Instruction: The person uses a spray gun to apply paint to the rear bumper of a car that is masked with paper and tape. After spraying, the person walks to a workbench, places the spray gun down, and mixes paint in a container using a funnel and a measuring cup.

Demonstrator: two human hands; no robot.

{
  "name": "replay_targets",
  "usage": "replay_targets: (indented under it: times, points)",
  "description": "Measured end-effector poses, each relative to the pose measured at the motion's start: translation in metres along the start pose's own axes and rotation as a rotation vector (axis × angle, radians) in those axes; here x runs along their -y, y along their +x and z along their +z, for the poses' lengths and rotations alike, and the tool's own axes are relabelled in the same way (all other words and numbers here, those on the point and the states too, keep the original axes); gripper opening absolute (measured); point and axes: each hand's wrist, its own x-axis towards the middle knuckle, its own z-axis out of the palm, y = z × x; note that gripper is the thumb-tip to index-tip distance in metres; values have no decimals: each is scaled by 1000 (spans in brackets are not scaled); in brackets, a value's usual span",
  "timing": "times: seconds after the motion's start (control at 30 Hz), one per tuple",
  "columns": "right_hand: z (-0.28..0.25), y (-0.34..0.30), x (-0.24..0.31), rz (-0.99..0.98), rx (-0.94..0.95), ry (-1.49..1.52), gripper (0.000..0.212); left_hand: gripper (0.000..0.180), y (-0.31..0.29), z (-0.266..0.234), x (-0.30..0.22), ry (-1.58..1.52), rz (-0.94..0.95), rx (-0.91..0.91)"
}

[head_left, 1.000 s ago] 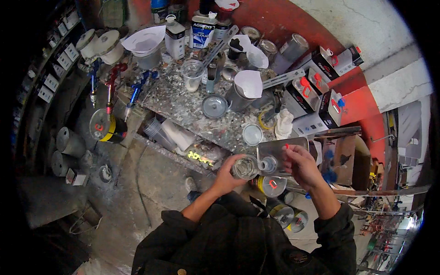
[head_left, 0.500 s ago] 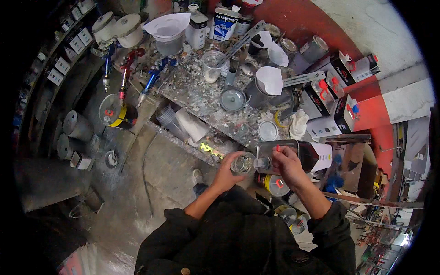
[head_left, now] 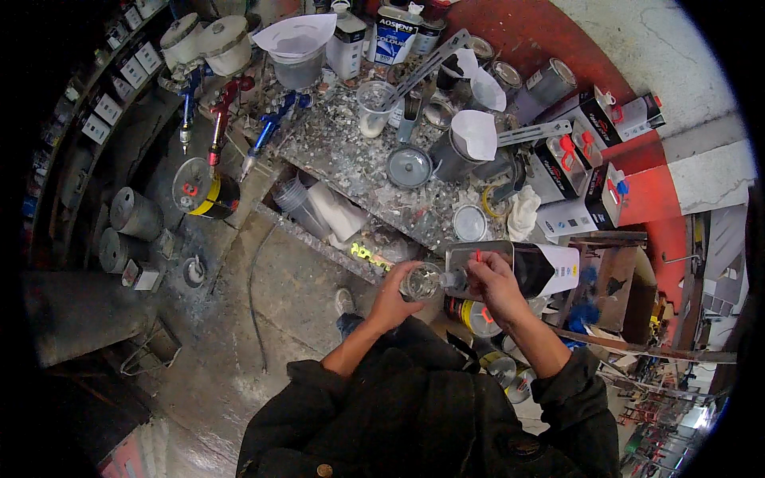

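Observation:
My left hand [head_left: 390,303] is closed around a clear cup [head_left: 420,284], whose open mouth faces up. With my right hand [head_left: 496,285] I grip the red handle of a rectangular metal can [head_left: 550,269] with a black and white label. The can lies tilted on its side in the air. Its clear spout [head_left: 453,280] points left at the cup's rim; whether the two touch I cannot tell. Any liquid running between them is too small to make out. Both hands are just off the bench's front edge.
The speckled workbench [head_left: 358,171] carries a grey paint tub [head_left: 409,167], a mixing cup [head_left: 373,111] and several cans. Spray guns [head_left: 273,127] hang at its left end. Below my right hand stands a yellow-banded can [head_left: 478,319]. An open cardboard box [head_left: 629,295] is at the right.
The whole view has shifted slightly. Both hands keep their hold on the cup and the can, which stay in nearly the same place.

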Motion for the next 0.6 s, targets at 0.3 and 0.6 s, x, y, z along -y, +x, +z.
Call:
replay_targets:
  times: [0.3, 0.6]
  points:
    - [-44, -32, 36, -18, 43, 138, 20, 77, 14, 18, -16, -114, 28, 121]
    - [-91, -65, 81, -71, -36, 234, 15, 80, 40, 36, -56, -324, 42, 293]
